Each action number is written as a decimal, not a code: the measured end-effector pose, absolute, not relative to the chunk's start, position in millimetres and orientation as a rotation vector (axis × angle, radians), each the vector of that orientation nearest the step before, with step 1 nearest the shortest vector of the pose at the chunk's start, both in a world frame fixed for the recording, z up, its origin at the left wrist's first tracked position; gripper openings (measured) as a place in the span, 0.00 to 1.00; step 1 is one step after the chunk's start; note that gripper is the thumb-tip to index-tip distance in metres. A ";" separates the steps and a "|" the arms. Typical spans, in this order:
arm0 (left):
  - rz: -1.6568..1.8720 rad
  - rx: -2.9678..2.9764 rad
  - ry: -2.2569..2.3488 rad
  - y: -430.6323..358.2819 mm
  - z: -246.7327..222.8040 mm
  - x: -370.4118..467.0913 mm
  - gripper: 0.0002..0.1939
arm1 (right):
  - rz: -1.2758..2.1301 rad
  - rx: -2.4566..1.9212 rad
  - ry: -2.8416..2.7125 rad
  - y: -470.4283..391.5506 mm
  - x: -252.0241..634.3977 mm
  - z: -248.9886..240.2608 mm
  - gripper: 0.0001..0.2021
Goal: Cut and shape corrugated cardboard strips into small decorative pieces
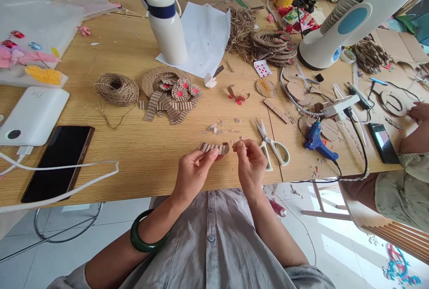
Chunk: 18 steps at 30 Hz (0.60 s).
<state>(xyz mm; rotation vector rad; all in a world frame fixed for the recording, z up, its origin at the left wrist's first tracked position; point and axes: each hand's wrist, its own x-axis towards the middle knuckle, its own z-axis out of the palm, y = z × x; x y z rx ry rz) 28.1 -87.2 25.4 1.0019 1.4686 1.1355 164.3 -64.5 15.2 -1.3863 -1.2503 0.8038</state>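
A short corrugated cardboard strip is pinched between the thumb and fingers of my left hand, above the table's front edge. Just right of the strip's curled end, my right hand has its thumb and fingertips pressed together; whatever they hold is too small to make out. Small paper scraps lie beyond my hands. White-handled scissors rest partly open to the right of my right hand. A cardboard wreath piece carries corrugated flowers with red centres.
A twine coil, a phone and a power bank are on the left. A white bottle stands behind. On the right are a blue glue gun, cables, a white fan and another person's arm.
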 end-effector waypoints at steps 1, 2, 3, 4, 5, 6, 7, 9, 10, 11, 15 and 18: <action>1.131 0.899 1.448 -86.3 24.6 28.0 0.13 | 0.820 -1.355 -1.271 -63.9 167.1 15.7 0.05; 1.133 0.827 1.425 -85.4 24.1 27.9 0.14 | 0.850 -1.314 -1.313 -63.4 169.6 16.9 0.06; 1.138 0.780 1.402 -84.6 23.7 27.9 0.14 | 0.900 -1.272 -1.363 -63.0 171.5 18.4 0.09; 1.143 0.750 1.381 -84.0 23.7 27.9 0.14 | 0.961 -1.242 -1.407 -62.7 172.8 20.1 0.11; 1.149 0.727 1.364 -83.5 23.8 27.8 0.14 | 1.022 -1.231 -1.440 -62.6 173.4 21.6 0.12; 1.159 0.710 1.349 -83.2 24.0 27.7 0.14 | 1.072 -1.234 -1.462 -62.5 173.5 22.7 0.10; 1.169 0.700 1.335 -83.1 24.2 27.3 0.14 | 1.105 -1.244 -1.475 -62.6 173.2 23.3 0.07; 1.176 0.709 1.324 -82.9 24.0 25.6 0.13 | 1.127 -1.268 -1.477 -63.0 172.0 23.6 0.05; 1.174 0.724 1.327 -82.7 23.8 24.3 0.13 | 1.134 -1.269 -1.475 -63.2 171.4 23.6 0.05; 1.164 0.745 1.333 -82.5 23.6 22.7 0.12 | 1.146 -1.261 -1.475 -63.5 171.1 23.8 0.06; 1.101 0.766 1.291 -80.7 24.1 16.3 0.10 | 1.143 -1.220 -1.531 -64.4 172.5 26.2 0.06; 1.071 0.707 1.183 -79.6 24.9 13.6 0.10 | 1.078 -1.203 -1.607 -65.5 173.6 28.9 0.05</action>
